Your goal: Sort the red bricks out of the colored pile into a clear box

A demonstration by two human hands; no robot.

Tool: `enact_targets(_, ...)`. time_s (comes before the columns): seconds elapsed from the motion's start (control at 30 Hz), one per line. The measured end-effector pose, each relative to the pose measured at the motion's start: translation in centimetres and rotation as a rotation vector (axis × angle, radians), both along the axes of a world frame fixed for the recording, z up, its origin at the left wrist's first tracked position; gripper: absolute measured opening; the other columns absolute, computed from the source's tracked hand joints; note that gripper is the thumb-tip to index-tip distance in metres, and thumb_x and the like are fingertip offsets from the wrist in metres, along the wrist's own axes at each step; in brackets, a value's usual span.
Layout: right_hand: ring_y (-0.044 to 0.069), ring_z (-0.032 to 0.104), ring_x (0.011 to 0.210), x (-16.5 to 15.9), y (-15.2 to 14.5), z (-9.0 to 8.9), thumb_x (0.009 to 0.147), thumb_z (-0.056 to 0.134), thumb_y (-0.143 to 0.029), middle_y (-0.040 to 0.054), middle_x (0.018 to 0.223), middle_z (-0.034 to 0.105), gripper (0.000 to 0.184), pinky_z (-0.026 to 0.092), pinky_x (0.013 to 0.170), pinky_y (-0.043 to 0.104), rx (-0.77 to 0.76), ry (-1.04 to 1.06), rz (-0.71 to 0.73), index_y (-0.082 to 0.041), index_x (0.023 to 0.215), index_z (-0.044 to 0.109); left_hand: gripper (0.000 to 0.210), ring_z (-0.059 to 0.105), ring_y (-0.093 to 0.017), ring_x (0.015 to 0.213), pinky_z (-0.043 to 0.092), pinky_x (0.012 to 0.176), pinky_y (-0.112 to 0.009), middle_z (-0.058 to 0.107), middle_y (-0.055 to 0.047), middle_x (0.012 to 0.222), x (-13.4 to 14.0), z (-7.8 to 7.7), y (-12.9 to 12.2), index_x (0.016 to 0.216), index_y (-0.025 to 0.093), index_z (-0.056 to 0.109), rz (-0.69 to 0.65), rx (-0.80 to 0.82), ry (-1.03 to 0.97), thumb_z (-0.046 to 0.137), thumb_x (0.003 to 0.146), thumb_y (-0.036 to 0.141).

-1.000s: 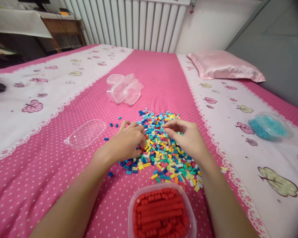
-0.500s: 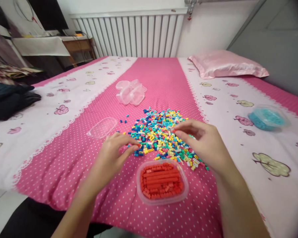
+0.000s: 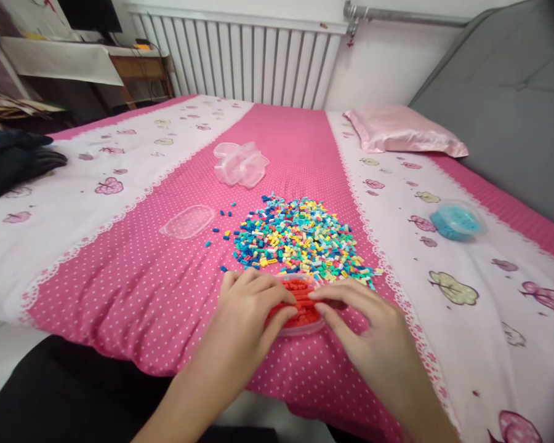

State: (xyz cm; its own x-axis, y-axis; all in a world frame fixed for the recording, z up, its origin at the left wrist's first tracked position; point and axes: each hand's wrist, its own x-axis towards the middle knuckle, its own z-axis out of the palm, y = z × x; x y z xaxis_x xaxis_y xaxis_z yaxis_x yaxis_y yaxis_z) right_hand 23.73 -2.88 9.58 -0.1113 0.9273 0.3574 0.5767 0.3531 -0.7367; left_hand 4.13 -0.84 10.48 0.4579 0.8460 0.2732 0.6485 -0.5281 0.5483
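A clear plastic container (image 3: 300,330) of red building bricks (image 3: 302,298) sits between my hands near the bed's front edge. Over its left side, my left hand (image 3: 253,307) is closed in a pinch on a red brick, its fingertips down among the bricks. My right hand (image 3: 367,314) pinches a red brick at the container's right side. Both held bricks are hard to tell from the red ones below. Just behind the container spreads a heap of small multicoloured bricks (image 3: 300,237), mostly blue, teal, yellow and white.
A clear lid (image 3: 189,221) lies left of the heap, with several stacked clear containers (image 3: 240,165) farther back. On the right stands a container of blue bricks (image 3: 457,221). A pink pillow (image 3: 404,129) lies at the back right, dark clothing (image 3: 18,160) at the left edge.
Both hands have moved from the heap's near edges to the red-brick container, bringing red bricks in their fingertips. The camera view has shifted slightly.
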Motion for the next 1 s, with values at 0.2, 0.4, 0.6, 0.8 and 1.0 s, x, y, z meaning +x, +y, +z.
enact_targets(0.2, 0.017, 0.068, 0.092, 0.4, 0.6, -0.1, 0.092, 0.063, -0.011, 0.0007, 0.096, 0.073, 0.015, 0.052, 0.083, 0.030, -0.029, -0.073, 0.100, -0.023, 0.095, 0.072, 0.015, 0.057, -0.020, 0.094, 0.028, 0.083, -0.037, 0.073, 0.003, 0.090, 1.3, -0.2, 0.9, 0.085, 0.023, 0.071, -0.005, -0.091, -0.012, 0.063, 0.097, 0.021)
enact_targets(0.4, 0.017, 0.066, 0.090, 1.6, 1.3, -0.3, 0.091, 0.065, -0.009, -0.0002, 0.093, 0.071, 0.014, 0.051, 0.079, 0.029, -0.047, -0.154, 0.159, -0.023, 0.092, 0.069, 0.019, 0.060, -0.020, 0.099, 0.030, 0.086, -0.038, 0.075, 0.004, 0.100, 2.3, -1.2, 0.9, 0.087, 0.025, 0.071, -0.004, -0.093, -0.049, 0.059, 0.100, 0.025)
enact_targets(0.6, 0.016, 0.067, 0.082, 2.9, 1.8, 0.0, 0.093, 0.060, -0.008, 0.0001, 0.090, 0.070, 0.018, 0.050, 0.075, 0.029, -0.037, -0.291, 0.193, -0.023, 0.093, 0.070, 0.011, 0.057, -0.020, 0.094, 0.027, 0.085, -0.038, 0.072, 0.006, 0.101, -0.3, -1.2, -0.7, 0.100, 0.030, 0.069, 0.076, 0.073, -0.034, 0.059, 0.099, 0.025)
enact_targets(0.8, 0.018, 0.066, 0.079, 1.5, 1.9, 0.9, 0.092, 0.059, -0.007, 0.0005, 0.086, 0.069, 0.019, 0.050, 0.069, 0.030, -0.048, -0.412, 0.355, -0.021, 0.087, 0.071, 0.013, 0.052, -0.025, 0.107, 0.029, 0.092, -0.040, 0.065, 0.000, 0.117, -2.6, -3.2, -3.1, 0.105, 0.031, 0.070, 0.169, 0.231, 0.030, 0.070, 0.092, 0.029)
enact_targets(1.0, 0.012, 0.068, 0.072, -1.3, 2.8, 1.7, 0.079, 0.064, 0.004, -0.0053, 0.083, 0.074, 0.026, 0.048, 0.065, 0.022, -0.193, -0.298, 0.434, -0.022, 0.081, 0.069, 0.008, 0.049, -0.028, 0.112, 0.030, 0.094, -0.043, 0.065, -0.001, 0.119, -1.9, -3.9, -3.1, 0.099, 0.035, 0.073, 0.289, 0.199, -0.067, 0.069, 0.092, 0.038)
